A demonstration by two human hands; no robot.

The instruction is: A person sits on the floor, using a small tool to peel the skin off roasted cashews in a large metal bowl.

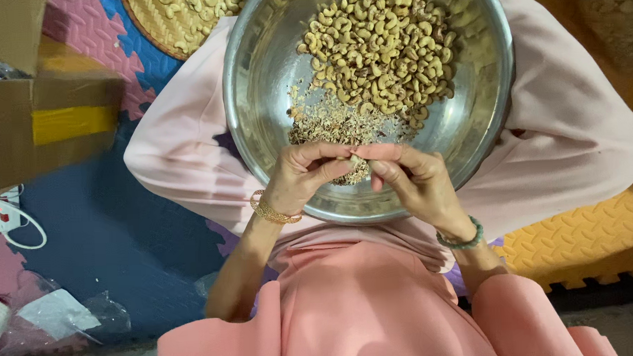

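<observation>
A large steel bowl (pixel 257 75) rests on my lap, on pink cloth. A heap of pale cashew nuts (pixel 382 49) fills its far side, and a patch of brown skin flakes (pixel 329 125) lies nearer me. My left hand (pixel 299 178) and my right hand (pixel 415 181) meet over the bowl's near rim. Both pinch one small pale cashew nut (pixel 356 158) between thumbs and fingertips. A gold bangle is on my left wrist, a green bead bracelet on my right.
A woven tray (pixel 178 21) with more cashews lies at the top left on coloured foam floor mats (pixel 585 239). A cardboard box (pixel 41 117) stands at the left. Clear plastic bags (pixel 62 317) and a white cable lie at the lower left.
</observation>
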